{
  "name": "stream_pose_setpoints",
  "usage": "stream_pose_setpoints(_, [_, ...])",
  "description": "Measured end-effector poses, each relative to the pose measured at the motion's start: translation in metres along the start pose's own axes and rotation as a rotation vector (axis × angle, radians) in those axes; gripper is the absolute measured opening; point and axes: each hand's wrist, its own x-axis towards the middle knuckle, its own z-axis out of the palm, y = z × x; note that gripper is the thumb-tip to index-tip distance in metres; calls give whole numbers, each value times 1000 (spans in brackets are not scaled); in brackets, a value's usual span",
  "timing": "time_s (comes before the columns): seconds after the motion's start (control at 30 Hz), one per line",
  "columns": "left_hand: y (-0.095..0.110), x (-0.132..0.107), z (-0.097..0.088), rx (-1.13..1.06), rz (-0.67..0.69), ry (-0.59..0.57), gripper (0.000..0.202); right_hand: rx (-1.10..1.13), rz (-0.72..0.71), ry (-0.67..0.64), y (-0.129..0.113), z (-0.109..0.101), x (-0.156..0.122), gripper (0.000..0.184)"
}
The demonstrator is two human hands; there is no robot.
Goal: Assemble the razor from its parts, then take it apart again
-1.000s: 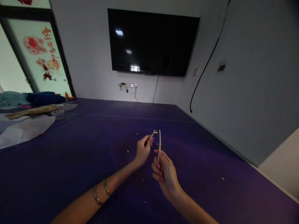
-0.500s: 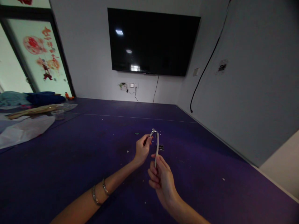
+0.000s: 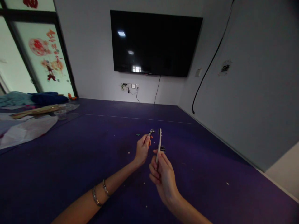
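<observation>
My left hand [image 3: 142, 150] is closed around a small metal tool [image 3: 150, 132] whose silvery tip pokes up past my fingers; I cannot name it for certain. My right hand [image 3: 162, 175] pinches the lower end of a thin pale stick [image 3: 159, 144] and holds it upright just right of the tool's tip, with a small gap between them. Both hands hover above a purple floor mat [image 3: 93, 146]. A small dark object [image 3: 163, 149] lies on the mat just behind the stick.
A black TV [image 3: 155, 43] hangs on the far wall above a power socket [image 3: 132, 86]. White plastic sheeting [image 3: 25, 129], a wooden board [image 3: 37, 110] and blue cloth [image 3: 46, 98] lie at the left. A grey wall [image 3: 245, 93] borders the mat's right side. Small scraps dot the mat.
The stick touched the tool's tip half a second ago and has since moved a little right, away from it. The view has shifted slightly.
</observation>
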Motion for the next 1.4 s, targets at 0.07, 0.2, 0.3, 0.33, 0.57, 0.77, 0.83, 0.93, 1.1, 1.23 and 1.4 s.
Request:
stream_pose_setpoints(0.07, [-2, 2, 0, -19, -11, -20, 32, -29, -110, -1, -11, -1, 13, 23])
stream_pose_setpoints(0.2, [-4, 4, -2, -121, -84, -98, 37, -213, -349, -13, -38, -13, 51, 21])
stream_pose_setpoints(0.3, [-4, 4, -4, -288, -222, -217, 35, -424, -394, -29, -56, -33, 79, 26])
stream_pose_setpoints(0.33, [-4, 4, -5, -349, -266, -253, 33, -494, -393, -24, -61, -41, 87, 28])
stream_pose_setpoints(0.57, [2, 2, -5, -579, -425, -394, 30, -960, -249, -68, -81, -92, 110, 53])
stream_pose_setpoints(0.77, [2, -4, -2, -607, -436, -427, 31, -1098, -318, -91, -83, -93, 109, 53])
stream_pose_setpoints(0.83, [2, -4, -2, -612, -436, -431, 31, -1118, -319, -110, -82, -94, 109, 53])
stream_pose_setpoints(0.93, [3, -3, -2, -615, -435, -420, 30, -1144, -311, -89, -81, -100, 112, 53])
stream_pose_setpoints(1.1, [4, -4, -2, -617, -451, -418, 30, -1148, -318, -81, -78, -101, 112, 52])
stream_pose_setpoints(1.23, [5, -5, -1, -636, -494, -429, 30, -1106, -320, -110, -74, -99, 112, 51])
stream_pose_setpoints(1.4, [6, -5, -3, -702, -566, -466, 30, -1080, -323, -53, -73, -104, 114, 52])
